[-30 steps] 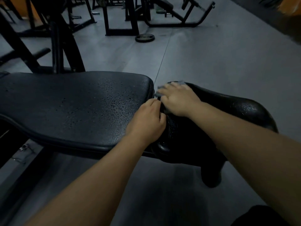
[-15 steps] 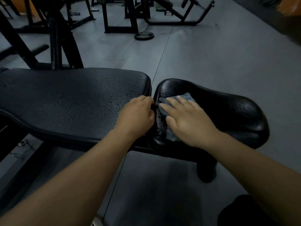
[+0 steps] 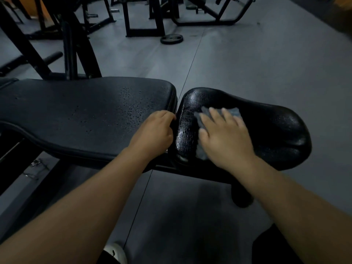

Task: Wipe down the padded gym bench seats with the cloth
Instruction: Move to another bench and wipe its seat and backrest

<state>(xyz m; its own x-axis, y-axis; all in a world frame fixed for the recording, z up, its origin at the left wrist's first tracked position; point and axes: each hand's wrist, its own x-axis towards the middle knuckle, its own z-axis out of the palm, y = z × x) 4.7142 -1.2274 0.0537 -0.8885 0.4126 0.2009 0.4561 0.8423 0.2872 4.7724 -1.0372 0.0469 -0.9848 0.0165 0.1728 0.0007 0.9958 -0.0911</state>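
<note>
A black gym bench has a long flat back pad [image 3: 76, 115] on the left, speckled with droplets, and a shiny curved seat pad [image 3: 270, 130] on the right. My right hand [image 3: 226, 138] lies flat with spread fingers on a grey-blue cloth [image 3: 233, 112], pressing it onto the left half of the seat pad. A wet gleaming strip shows left of the cloth. My left hand [image 3: 154, 132] rests at the right end of the back pad, its fingers curled over the edge into the gap between the two pads.
Grey rubber floor lies all around the bench. Black machine frames [image 3: 76, 44] stand behind the back pad and more racks [image 3: 144, 16] further off, with a weight plate [image 3: 171, 38] flat on the floor. A metal spring clip [image 3: 36, 162] lies under the bench at left.
My right hand has slid the cloth from the seat pad's far left edge toward me and rightward across the pad. My left hand stayed at the back pad's end.
</note>
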